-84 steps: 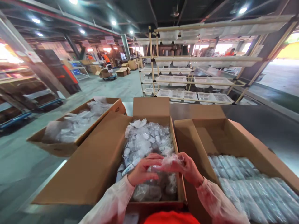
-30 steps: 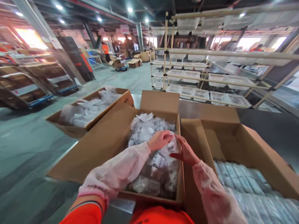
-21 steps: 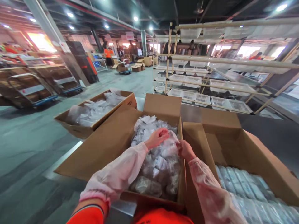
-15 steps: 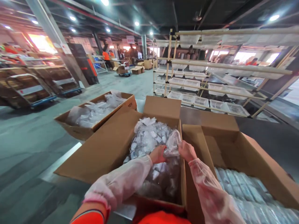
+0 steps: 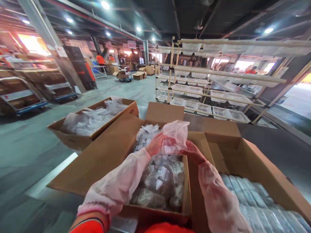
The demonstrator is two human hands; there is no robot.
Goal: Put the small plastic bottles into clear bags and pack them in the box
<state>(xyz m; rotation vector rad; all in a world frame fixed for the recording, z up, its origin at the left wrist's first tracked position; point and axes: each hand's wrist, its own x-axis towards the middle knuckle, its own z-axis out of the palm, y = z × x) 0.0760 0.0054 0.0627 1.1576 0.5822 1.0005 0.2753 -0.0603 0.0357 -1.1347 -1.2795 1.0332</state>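
Note:
Between my two hands is a clear plastic bag (image 5: 177, 133), held up over the middle cardboard box (image 5: 165, 111). My left hand (image 5: 156, 144) grips the bag's left side, and my right hand (image 5: 194, 152) has its lower right edge between thumb and fingers. What the bag contains is too blurred to make out. Below, the box is filled with clear-wrapped items (image 5: 161, 176), some of them white and bottle-like. Pale translucent sleeves cover both my forearms.
Right of me, an open carton (image 5: 225, 129) holds rows of wrapped packs (image 5: 255, 194). At left stands another carton (image 5: 131, 111) with plastic-wrapped pieces. Beyond is a rack (image 5: 171, 71) with white baskets; loaded trolleys (image 5: 26, 94) are far left, and a person in orange (image 5: 100, 59) is far back.
Both hands have risen from the box's contents, lifting the plastic bag higher and farther forward. The whole view has shifted slightly.

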